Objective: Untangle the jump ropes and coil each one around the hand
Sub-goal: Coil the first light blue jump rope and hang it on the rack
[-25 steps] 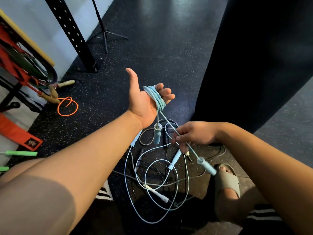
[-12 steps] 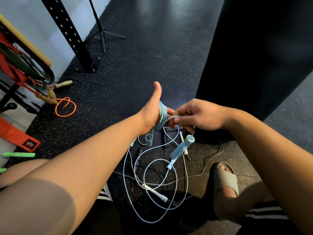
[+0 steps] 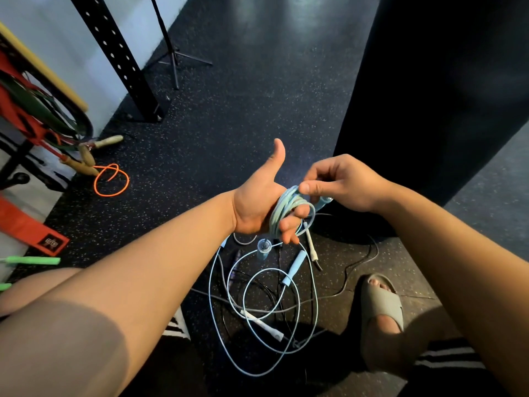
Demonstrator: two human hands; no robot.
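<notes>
**A:** Black speckled rubber floor (image 3: 257, 110), gym kit along the left edge. Where's the rope?

**B:** Centre of the frame. The blue rope (image 3: 282, 209) sits in several turns round the left hand (image 3: 256, 207), thumb up, fingers curled over the coil. The right hand (image 3: 340, 181), just to its right, pinches the rope's end with its thumb against the turns. One handle (image 3: 323, 202) peeks out beneath its palm.

**A:** And the rest?

**B:** The second handle (image 3: 263, 249) dangles under the left hand. A tangle of pale ropes (image 3: 257, 310) lies lower centre, beside a sandal (image 3: 380, 305).

**A:** How will it handle?

**B:** It looks like light, thin, springy cord, probably slick, so the turns will want to slip off. I'd pinch across the whole coil. The handles look like the only stiff, weighty parts, and held by one of them the coil could swing.
</notes>
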